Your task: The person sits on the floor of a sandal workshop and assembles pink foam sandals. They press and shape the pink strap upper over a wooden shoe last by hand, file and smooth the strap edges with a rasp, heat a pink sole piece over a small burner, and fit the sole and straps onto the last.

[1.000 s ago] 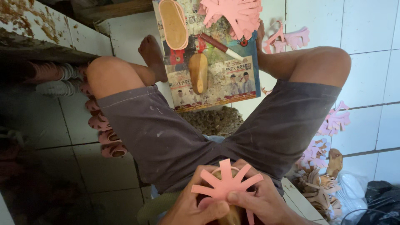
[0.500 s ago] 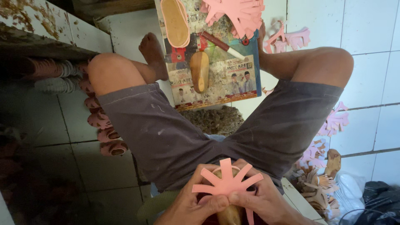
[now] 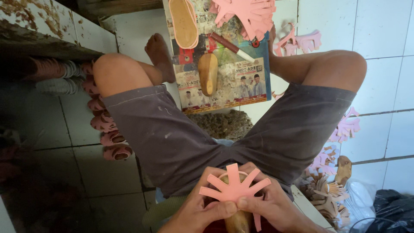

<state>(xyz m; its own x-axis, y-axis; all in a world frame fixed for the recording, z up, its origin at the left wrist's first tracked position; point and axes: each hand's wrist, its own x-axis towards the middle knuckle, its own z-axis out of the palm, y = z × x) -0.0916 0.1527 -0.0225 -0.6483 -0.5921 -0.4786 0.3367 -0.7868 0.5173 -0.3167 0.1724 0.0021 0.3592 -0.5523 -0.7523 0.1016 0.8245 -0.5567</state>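
Note:
Low in the head view, both my hands press a pink star-shaped cut-out [image 3: 234, 188] with several strips onto a wooden shoe last [image 3: 237, 221]. My left hand [image 3: 202, 210] grips them from the left, thumb on the cut-out. From the right, my right hand [image 3: 271, 203] pinches the cut-out's lower edge. They sit over my lap in grey shorts [image 3: 181, 142].
A printed board [image 3: 224, 86] on the floor between my legs carries a tan insole [image 3: 183, 21], a second wooden last [image 3: 208, 72], a small brush [image 3: 230, 46] and a pile of pink cut-outs [image 3: 246, 15]. More pink pieces [image 3: 327, 181] lie right; finished pink sandals [image 3: 108, 125] are stacked left.
The cut-out and hands have shifted very slightly; the camera view has drifted a little. Nothing was picked up or let go.

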